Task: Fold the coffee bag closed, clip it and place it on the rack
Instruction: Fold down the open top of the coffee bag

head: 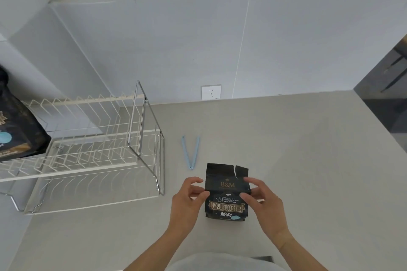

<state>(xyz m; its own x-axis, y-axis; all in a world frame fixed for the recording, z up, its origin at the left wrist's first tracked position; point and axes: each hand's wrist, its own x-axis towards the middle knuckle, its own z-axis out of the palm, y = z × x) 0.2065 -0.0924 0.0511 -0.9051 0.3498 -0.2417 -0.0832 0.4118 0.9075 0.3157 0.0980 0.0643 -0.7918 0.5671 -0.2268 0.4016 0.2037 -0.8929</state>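
Observation:
A small black coffee bag [226, 182] with gold lettering stands upright on the counter, its top unfolded and torn partway along the right side. My left hand [189, 201] touches the bag's left edge with thumb and fingertips. My right hand [262, 201] touches its right edge the same way, fingers spread. A light blue sealing clip [191, 154] lies open in a V on the counter just beyond the bag, to its left. The wire rack [92, 138] stands further left.
A larger black coffee bag [15, 125] sits on the rack's upper left end. A wall socket [211, 92] is on the back wall. The counter's right edge [378, 138] drops to a dark floor.

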